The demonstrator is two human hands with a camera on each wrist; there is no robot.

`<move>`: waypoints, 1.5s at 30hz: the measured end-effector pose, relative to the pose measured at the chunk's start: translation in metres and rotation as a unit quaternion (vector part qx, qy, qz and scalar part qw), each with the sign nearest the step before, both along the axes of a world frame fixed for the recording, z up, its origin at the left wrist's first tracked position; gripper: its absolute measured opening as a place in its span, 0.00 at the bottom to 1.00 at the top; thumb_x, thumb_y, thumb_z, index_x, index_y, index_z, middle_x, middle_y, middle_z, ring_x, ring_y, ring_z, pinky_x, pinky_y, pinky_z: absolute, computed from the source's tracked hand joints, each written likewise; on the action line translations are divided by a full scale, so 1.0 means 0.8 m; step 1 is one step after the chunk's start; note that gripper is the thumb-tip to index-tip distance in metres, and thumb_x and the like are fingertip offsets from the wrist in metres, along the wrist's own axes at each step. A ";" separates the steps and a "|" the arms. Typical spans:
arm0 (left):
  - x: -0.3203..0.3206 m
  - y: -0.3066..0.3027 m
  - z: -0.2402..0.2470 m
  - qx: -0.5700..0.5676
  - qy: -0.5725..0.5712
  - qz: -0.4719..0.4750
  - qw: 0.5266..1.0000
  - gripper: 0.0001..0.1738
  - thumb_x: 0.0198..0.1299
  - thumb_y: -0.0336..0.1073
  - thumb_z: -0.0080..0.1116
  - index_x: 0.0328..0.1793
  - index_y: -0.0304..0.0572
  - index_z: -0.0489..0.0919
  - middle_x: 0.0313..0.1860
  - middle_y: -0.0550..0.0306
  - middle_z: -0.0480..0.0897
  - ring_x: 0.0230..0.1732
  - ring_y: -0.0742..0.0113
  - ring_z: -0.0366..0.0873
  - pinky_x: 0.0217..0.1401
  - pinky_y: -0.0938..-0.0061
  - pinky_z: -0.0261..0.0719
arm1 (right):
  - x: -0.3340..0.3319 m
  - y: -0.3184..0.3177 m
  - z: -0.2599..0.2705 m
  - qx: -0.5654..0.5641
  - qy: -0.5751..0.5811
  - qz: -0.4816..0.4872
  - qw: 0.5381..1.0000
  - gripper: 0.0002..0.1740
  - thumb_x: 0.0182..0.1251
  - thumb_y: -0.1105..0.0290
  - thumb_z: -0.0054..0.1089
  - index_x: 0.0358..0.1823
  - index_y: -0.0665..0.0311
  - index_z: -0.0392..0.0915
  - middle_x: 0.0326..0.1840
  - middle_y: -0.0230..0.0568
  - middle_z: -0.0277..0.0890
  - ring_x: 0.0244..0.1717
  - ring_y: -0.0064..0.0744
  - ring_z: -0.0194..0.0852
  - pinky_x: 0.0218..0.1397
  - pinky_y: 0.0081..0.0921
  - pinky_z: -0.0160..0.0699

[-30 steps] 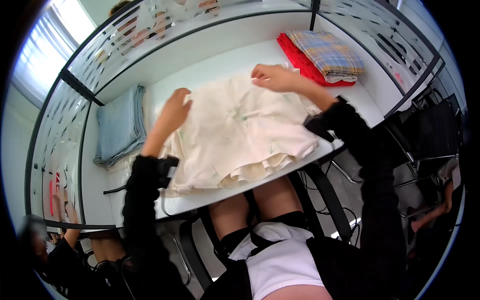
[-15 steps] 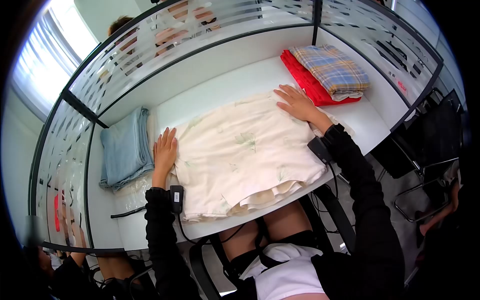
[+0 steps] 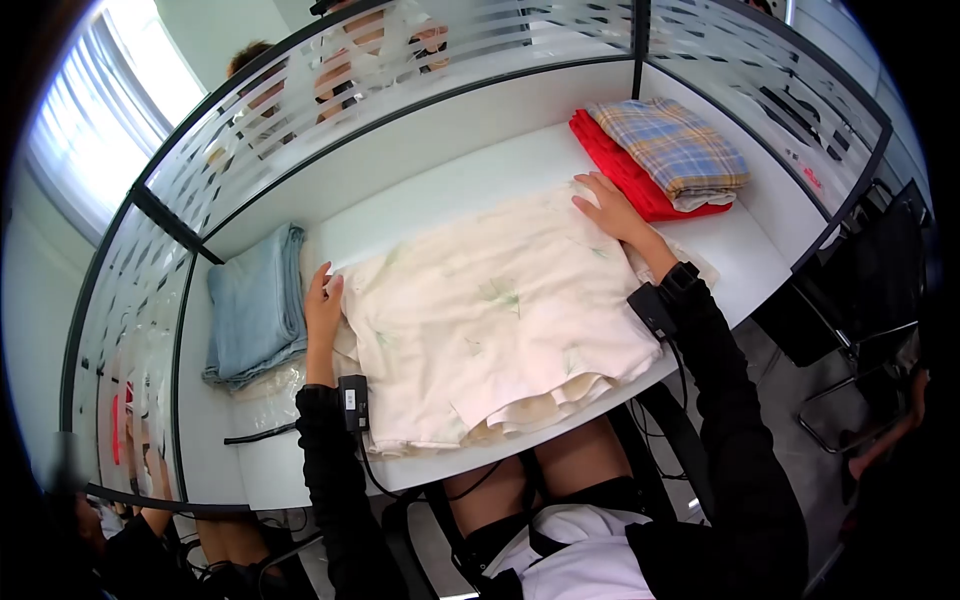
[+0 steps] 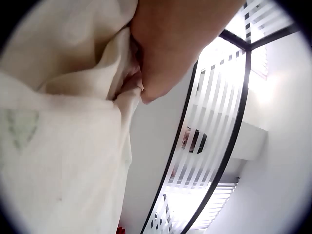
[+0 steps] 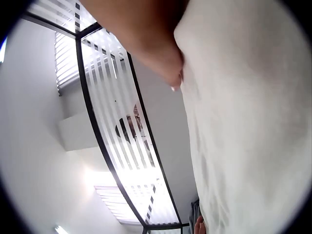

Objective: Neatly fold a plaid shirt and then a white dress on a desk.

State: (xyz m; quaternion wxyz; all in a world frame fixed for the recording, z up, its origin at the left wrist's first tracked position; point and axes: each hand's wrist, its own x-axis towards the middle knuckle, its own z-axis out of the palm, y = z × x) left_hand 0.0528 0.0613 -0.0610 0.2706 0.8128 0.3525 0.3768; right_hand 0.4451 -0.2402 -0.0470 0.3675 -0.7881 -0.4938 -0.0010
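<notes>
A cream cloth with a green leaf print (image 3: 500, 310) lies spread on the white table, its near edge in loose layered folds. At its far left corner my left hand (image 3: 322, 310) pinches the fabric; the left wrist view shows a fold (image 4: 117, 73) between thumb and finger. My right hand (image 3: 612, 212) is at the far right corner, fingers bent over the edge. In the right wrist view its thumb (image 5: 168, 73) lies against the cloth's edge, the other fingers largely hidden.
Folded light-blue jeans (image 3: 258, 305) lie at the left, beside clear plastic film (image 3: 270, 395) and a black strip (image 3: 260, 436). A folded plaid cloth (image 3: 670, 145) rests on a red one (image 3: 625, 170) at the back right. Black-framed striped partitions (image 3: 420, 75) surround the table (image 3: 400, 215).
Both hands came down from above the cloth and lay flat at its far corners. Since then their fingers have bent in at the corners. The cloth looks smoother.
</notes>
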 end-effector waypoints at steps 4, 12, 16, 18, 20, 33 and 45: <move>0.010 0.001 0.011 0.011 0.056 -0.001 0.998 0.20 0.54 0.45 0.59 0.47 0.39 0.79 0.40 0.49 0.80 0.41 0.62 0.77 0.46 0.74 0.70 | 0.001 -0.001 -0.003 -0.018 -0.038 0.026 0.999 0.23 0.64 0.57 0.49 0.61 0.50 0.65 0.67 0.56 0.51 0.67 0.53 0.49 0.67 0.35 0.52; 0.004 0.004 0.014 -0.052 -0.085 0.090 0.991 0.16 0.52 0.42 0.60 0.36 0.35 0.80 0.27 0.52 0.81 0.30 0.68 0.74 0.37 0.75 0.70 | 0.007 0.009 -0.008 -0.114 -0.108 0.006 0.988 0.24 0.67 0.51 0.41 0.63 0.44 0.64 0.70 0.52 0.47 0.70 0.50 0.44 0.69 0.37 0.47; 0.008 -0.001 0.018 -0.055 -0.134 0.132 0.981 0.14 0.51 0.41 0.60 0.35 0.35 0.80 0.27 0.54 0.81 0.30 0.70 0.74 0.37 0.76 0.70 | 0.013 0.011 -0.012 -0.107 -0.093 0.015 0.990 0.24 0.66 0.50 0.40 0.63 0.42 0.64 0.71 0.52 0.46 0.71 0.50 0.42 0.70 0.37 0.45; 0.009 0.005 0.013 -0.057 -0.128 0.139 0.980 0.13 0.51 0.39 0.59 0.34 0.34 0.80 0.27 0.54 0.81 0.30 0.69 0.74 0.37 0.76 0.71 | 0.013 0.012 -0.012 -0.106 -0.089 0.013 0.990 0.24 0.66 0.49 0.41 0.63 0.42 0.64 0.71 0.52 0.46 0.71 0.50 0.42 0.70 0.37 0.45; 0.008 0.010 0.009 -0.057 -0.107 0.119 0.986 0.12 0.52 0.37 0.58 0.35 0.34 0.79 0.29 0.54 0.81 0.31 0.69 0.75 0.37 0.77 0.71 | 0.014 0.012 -0.012 -0.105 -0.086 0.013 0.991 0.24 0.66 0.49 0.41 0.63 0.42 0.64 0.71 0.52 0.46 0.70 0.49 0.43 0.70 0.37 0.45; 0.003 0.006 0.012 -0.094 -0.110 0.040 0.989 0.12 0.64 0.34 0.44 0.46 0.34 0.76 0.41 0.54 0.79 0.40 0.69 0.74 0.46 0.79 0.69 | 0.016 0.013 -0.012 -0.046 -0.073 0.035 0.996 0.22 0.63 0.53 0.49 0.58 0.48 0.69 0.67 0.54 0.52 0.67 0.53 0.50 0.67 0.36 0.51; -0.005 0.006 0.020 -0.340 -0.267 -0.088 0.897 0.15 0.64 0.36 0.45 0.49 0.31 0.75 0.41 0.55 0.79 0.43 0.70 0.75 0.47 0.79 0.72 | 0.015 0.010 -0.006 -0.046 -0.061 0.044 0.996 0.22 0.63 0.53 0.49 0.58 0.50 0.69 0.67 0.56 0.53 0.67 0.53 0.51 0.67 0.34 0.52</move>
